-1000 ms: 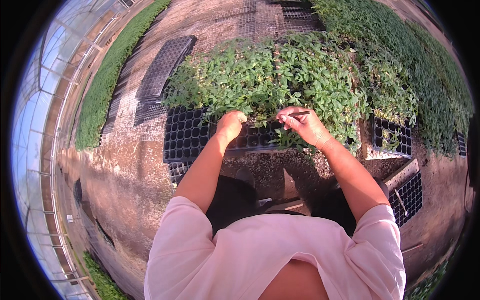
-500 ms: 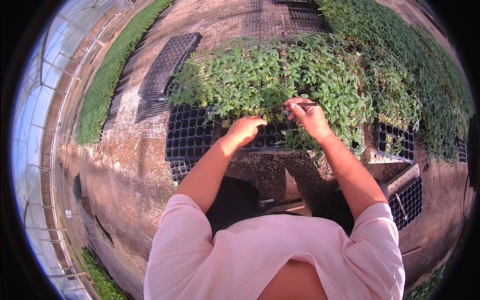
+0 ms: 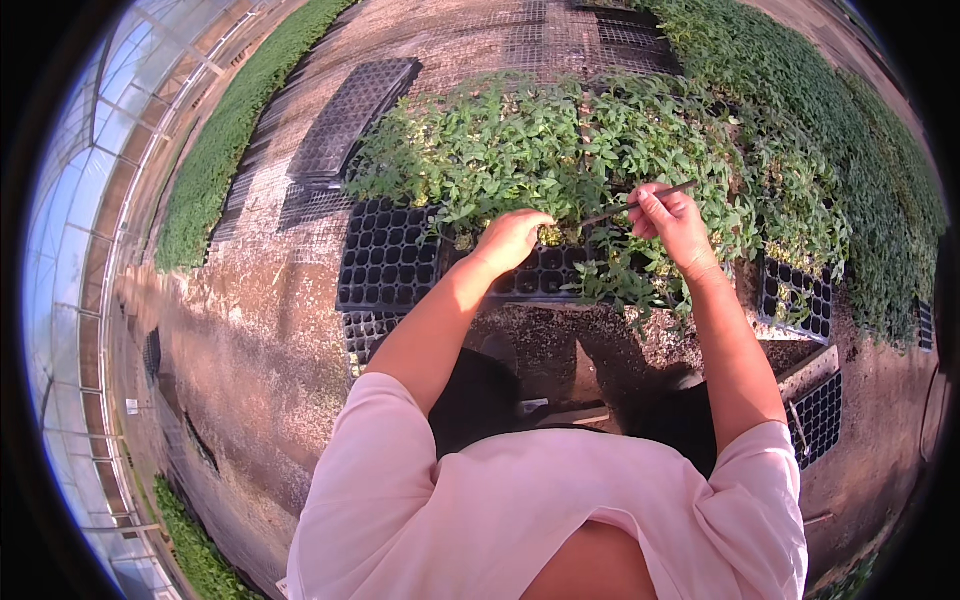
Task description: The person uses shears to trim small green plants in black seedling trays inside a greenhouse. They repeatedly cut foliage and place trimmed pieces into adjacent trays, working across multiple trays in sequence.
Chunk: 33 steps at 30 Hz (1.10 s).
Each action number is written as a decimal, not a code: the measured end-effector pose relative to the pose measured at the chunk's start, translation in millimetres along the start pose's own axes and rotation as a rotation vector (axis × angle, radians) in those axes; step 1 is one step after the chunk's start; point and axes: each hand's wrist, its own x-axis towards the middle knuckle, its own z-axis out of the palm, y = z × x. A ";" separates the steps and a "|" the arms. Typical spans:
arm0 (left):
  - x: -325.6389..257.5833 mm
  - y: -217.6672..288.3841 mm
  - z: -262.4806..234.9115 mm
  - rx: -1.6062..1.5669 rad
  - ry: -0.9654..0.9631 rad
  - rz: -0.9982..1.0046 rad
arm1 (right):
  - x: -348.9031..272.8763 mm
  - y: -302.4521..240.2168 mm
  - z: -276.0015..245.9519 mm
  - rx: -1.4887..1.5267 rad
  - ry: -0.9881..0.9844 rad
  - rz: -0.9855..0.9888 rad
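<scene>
My right hand (image 3: 674, 224) grips a thin dark stick (image 3: 612, 213) that slants over the leaves, its tip pointing left toward my other hand. My left hand (image 3: 510, 241) is closed, thumb and fingers together, at the near edge of the green seedlings (image 3: 500, 150); whatever the fingertips hold is too small to make out. Beneath that hand lies a black cell tray (image 3: 535, 282), its front cells bare and its back cells full of leafy seedlings. Some yellowish leaves or growing mix (image 3: 562, 234) show between my two hands.
An empty black cell tray (image 3: 390, 255) lies to the left, with stacked trays (image 3: 350, 115) beyond it. At right are a partly filled tray (image 3: 795, 300) and another black tray (image 3: 820, 420). Dense seedling rows (image 3: 790, 100) run along the far right; wire mesh (image 3: 525, 45) lies at the back.
My right hand has drawn away to the right with the stick, widening the gap between my hands. My left hand has shifted slightly up and right in the picture, still closed.
</scene>
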 end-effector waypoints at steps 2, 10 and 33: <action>-4.7 8.8 -8.9 0.025 0.011 -0.094 | 0.4 7.9 7.6 -0.006 -0.071 0.023; -64.3 -54.2 -27.1 0.442 -0.064 -0.827 | -1.1 13.4 27.9 0.017 -0.197 0.047; -32.4 79.4 42.3 0.152 -1.065 0.171 | -65.2 -13.1 -96.3 -0.160 0.147 0.033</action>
